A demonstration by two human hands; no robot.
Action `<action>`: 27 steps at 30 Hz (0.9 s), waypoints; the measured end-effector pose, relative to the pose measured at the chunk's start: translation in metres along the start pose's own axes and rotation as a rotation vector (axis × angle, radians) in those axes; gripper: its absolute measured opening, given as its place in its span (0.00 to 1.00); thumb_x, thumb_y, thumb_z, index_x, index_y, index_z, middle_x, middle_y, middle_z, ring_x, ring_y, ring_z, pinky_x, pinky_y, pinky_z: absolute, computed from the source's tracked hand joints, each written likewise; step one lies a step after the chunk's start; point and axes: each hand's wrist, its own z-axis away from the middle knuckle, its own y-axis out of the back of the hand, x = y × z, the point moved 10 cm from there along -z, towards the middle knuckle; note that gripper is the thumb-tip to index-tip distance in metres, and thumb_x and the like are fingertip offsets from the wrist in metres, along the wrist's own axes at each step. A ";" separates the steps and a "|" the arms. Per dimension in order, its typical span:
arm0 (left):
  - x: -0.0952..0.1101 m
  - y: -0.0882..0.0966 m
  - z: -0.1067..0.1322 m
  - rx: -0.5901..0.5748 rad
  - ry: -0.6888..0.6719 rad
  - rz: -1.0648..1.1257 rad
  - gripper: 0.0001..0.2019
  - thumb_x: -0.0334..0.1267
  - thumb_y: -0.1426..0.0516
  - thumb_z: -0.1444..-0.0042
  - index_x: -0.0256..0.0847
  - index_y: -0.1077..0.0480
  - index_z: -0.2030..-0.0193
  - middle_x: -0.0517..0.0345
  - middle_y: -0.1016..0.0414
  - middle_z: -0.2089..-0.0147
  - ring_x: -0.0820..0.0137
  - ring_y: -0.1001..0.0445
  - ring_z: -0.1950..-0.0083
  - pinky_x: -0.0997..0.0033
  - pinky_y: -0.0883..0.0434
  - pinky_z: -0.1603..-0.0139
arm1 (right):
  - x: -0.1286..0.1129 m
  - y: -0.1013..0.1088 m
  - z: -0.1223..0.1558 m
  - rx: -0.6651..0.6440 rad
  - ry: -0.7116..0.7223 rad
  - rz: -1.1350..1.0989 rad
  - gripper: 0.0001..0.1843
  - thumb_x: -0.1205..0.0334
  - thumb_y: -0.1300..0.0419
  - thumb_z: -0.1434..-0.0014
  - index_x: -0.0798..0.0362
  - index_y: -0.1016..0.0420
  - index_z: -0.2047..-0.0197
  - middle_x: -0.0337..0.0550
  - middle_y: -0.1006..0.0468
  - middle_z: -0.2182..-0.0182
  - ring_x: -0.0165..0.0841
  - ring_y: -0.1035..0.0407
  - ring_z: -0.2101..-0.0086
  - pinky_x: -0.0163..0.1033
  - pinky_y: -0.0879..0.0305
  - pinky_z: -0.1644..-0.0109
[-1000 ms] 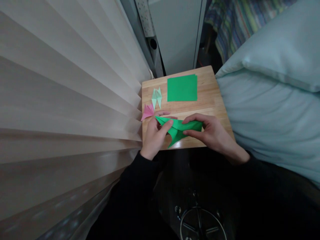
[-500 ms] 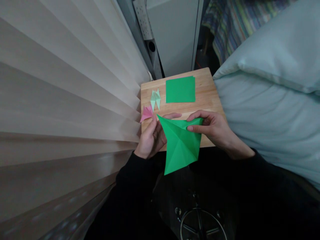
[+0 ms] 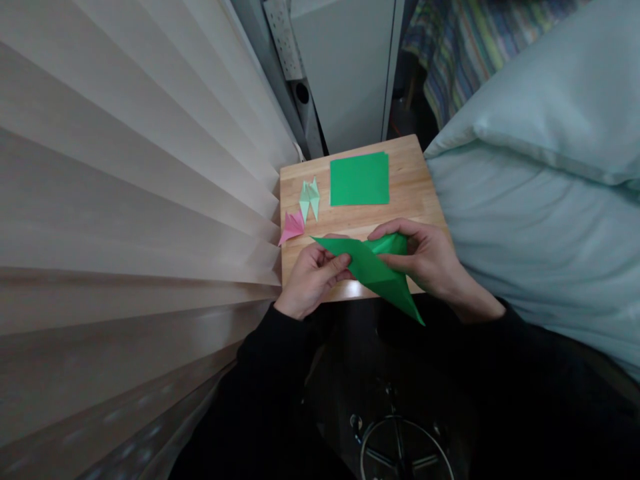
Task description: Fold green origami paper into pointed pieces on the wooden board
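Observation:
A creased sheet of green origami paper (image 3: pixel 383 277) is held above the near edge of a small wooden table (image 3: pixel 410 173), partly folded over, one point hanging down to the right. My left hand (image 3: pixel 316 275) pinches its left part between thumb and fingers. On the other side, my right hand (image 3: pixel 427 257) grips the upper right part, the thumb lying in the fold. Beyond my left hand lie a pink folded paper piece (image 3: pixel 293 227) and a pale green folded paper piece (image 3: pixel 310 199) with pointed ends.
A stack of green paper (image 3: pixel 359 179) rests at the table's far side. Pleated curtain (image 3: pixel 150 220) borders the left, light bedding (image 3: pixel 525 220) the right. A pale cabinet (image 3: pixel 345 73) stands behind. Below is a wheeled chair base (image 3: pixel 397 440) with a metal ring.
My left hand has closed on the paper's left part. The sheet has turned from nearly spread out to partly folded, its lower point swinging to the right.

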 end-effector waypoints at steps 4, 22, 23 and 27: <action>-0.001 -0.001 -0.001 -0.006 -0.010 0.035 0.23 0.39 0.25 0.51 0.40 0.26 0.51 0.60 0.18 0.63 0.72 0.19 0.65 0.73 0.21 0.63 | -0.003 0.000 0.002 0.016 0.038 0.095 0.14 0.62 0.24 0.52 0.48 0.17 0.60 0.39 0.17 0.65 0.35 0.26 0.67 0.41 0.30 0.63; -0.020 -0.001 -0.006 0.032 0.049 0.014 0.22 0.44 0.25 0.51 0.41 0.22 0.51 0.58 0.19 0.59 0.73 0.21 0.64 0.73 0.25 0.60 | -0.046 -0.035 0.025 -0.077 0.565 0.843 0.07 0.66 0.40 0.31 0.46 0.21 0.59 0.41 0.18 0.55 0.39 0.27 0.52 0.56 0.49 0.32; -0.019 0.003 -0.007 0.064 0.030 0.000 0.26 0.42 0.25 0.51 0.44 0.24 0.47 0.59 0.19 0.56 0.74 0.21 0.62 0.74 0.25 0.59 | -0.045 -0.036 0.024 -0.076 0.552 0.865 0.07 0.65 0.40 0.31 0.47 0.21 0.59 0.41 0.18 0.57 0.39 0.27 0.53 0.56 0.50 0.31; -0.001 0.018 -0.006 0.208 -0.138 -0.086 0.28 0.47 0.29 0.47 0.47 0.27 0.40 0.55 0.20 0.44 0.68 0.20 0.49 0.69 0.25 0.51 | -0.041 -0.035 0.020 -0.024 0.511 1.014 0.09 0.63 0.43 0.29 0.48 0.22 0.60 0.42 0.18 0.62 0.39 0.28 0.57 0.55 0.49 0.33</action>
